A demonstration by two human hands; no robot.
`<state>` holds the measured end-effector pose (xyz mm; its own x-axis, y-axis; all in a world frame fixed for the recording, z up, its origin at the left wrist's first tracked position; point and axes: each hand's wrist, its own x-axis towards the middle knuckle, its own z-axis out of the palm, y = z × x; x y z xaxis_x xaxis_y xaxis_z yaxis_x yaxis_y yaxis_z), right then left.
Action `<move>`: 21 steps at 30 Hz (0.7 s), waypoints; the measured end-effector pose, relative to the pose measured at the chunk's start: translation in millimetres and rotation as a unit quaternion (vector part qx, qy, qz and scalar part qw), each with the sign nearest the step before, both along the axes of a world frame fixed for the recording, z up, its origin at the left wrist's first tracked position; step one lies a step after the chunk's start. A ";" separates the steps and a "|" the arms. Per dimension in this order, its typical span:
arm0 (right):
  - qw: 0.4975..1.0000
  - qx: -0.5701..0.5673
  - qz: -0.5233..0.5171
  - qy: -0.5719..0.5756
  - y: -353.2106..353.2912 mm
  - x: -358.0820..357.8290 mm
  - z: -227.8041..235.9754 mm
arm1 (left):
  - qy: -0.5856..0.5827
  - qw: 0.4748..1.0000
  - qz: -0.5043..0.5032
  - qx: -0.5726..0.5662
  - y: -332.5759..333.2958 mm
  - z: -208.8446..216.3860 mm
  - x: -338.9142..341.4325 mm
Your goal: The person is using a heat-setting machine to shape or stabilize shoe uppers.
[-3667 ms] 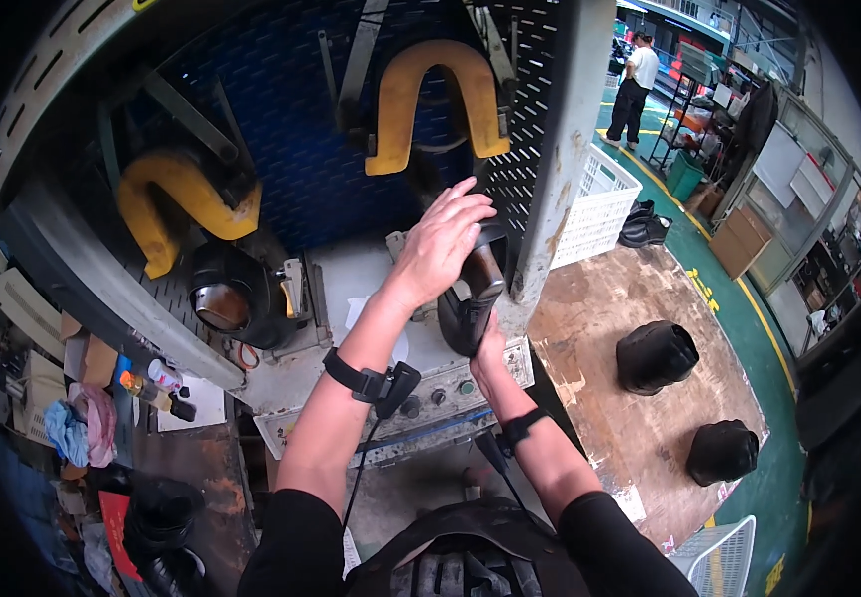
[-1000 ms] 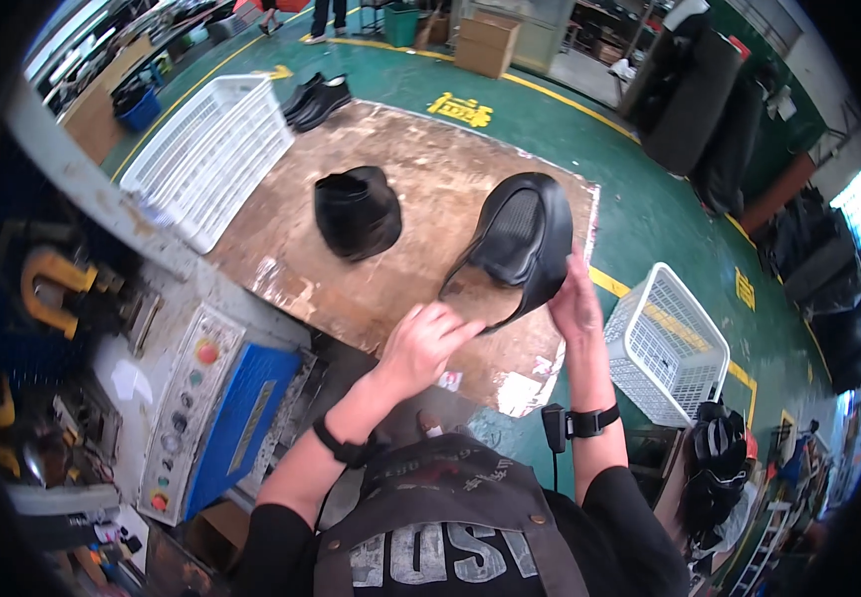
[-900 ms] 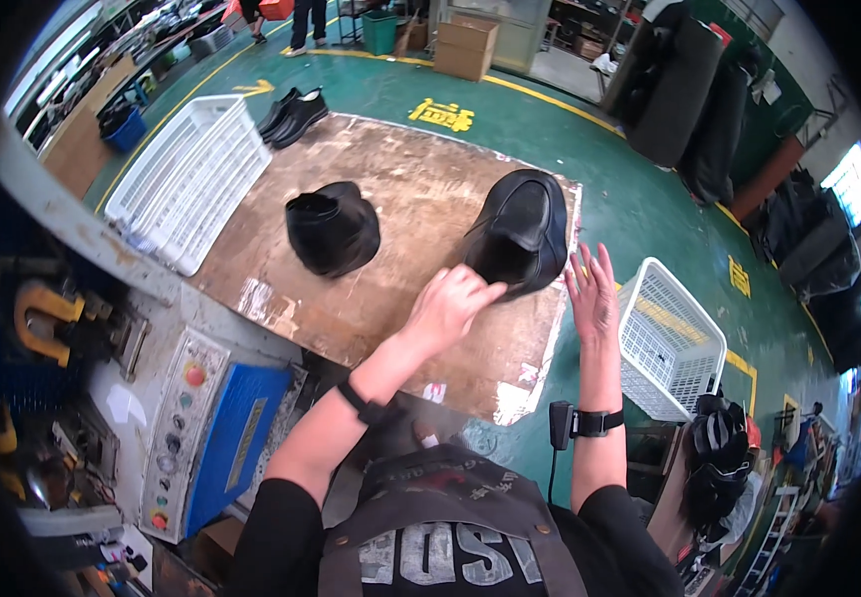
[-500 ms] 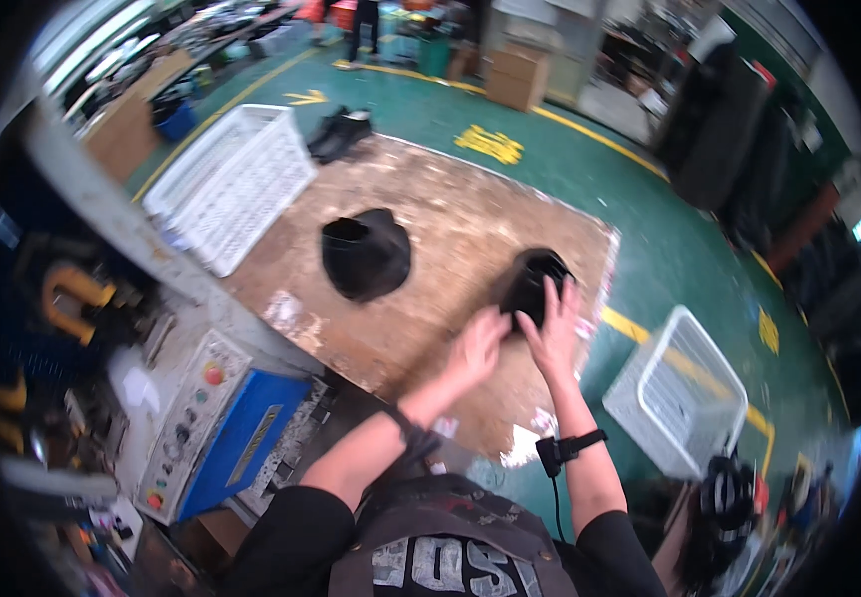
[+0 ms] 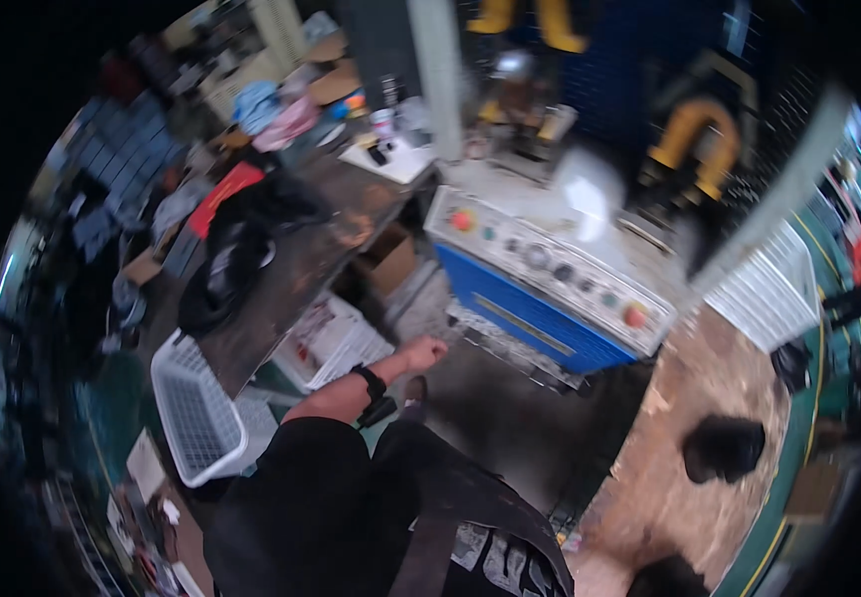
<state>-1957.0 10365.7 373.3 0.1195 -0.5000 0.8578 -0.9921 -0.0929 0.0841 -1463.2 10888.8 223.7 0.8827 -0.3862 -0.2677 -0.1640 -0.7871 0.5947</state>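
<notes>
My left hand (image 5: 424, 351) hangs in the air in front of the blue-fronted machine (image 5: 520, 308), its fingers curled in with nothing seen in them. A black strap with a small device (image 5: 375, 396) circles that wrist. My right hand is out of the picture. At the right, a black rounded piece (image 5: 725, 449) rests on the worn wooden board (image 5: 639, 468). A second dark piece (image 5: 671, 577) shows partly at the lower edge. Both are too dark and blurred to name the kind.
Left of the machine stands a dark workbench (image 5: 346, 234) with black items on it. White crates stand under it (image 5: 326, 343), at its near end (image 5: 196, 408) and at the far right (image 5: 773, 289). The machine's control panel (image 5: 550, 259) has red buttons.
My view has swung left, from the board to the machine and workbench. Both hands have come away from the black piece at the board's right; my right hand has left the view.
</notes>
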 end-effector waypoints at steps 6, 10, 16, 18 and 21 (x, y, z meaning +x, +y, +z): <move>0.965 0.179 0.187 -0.035 24.7 120.4 -42.5 | -0.082 0.972 0.218 0.000 193.6 36.5 122.5; 0.900 0.318 0.291 -0.061 59.4 212.5 -62.2 | -0.204 0.896 0.387 0.076 315.4 82.7 198.7; 0.750 0.488 0.411 -0.177 112.5 325.8 -111.0 | -0.209 0.826 0.449 0.269 419.7 119.5 297.5; 0.689 0.541 0.434 -0.208 155.2 374.8 -101.2 | -0.158 0.815 0.447 0.333 448.8 123.1 304.0; 0.610 0.602 0.470 -0.212 193.7 444.4 -86.0 | -0.116 0.810 0.410 0.404 492.0 106.5 317.1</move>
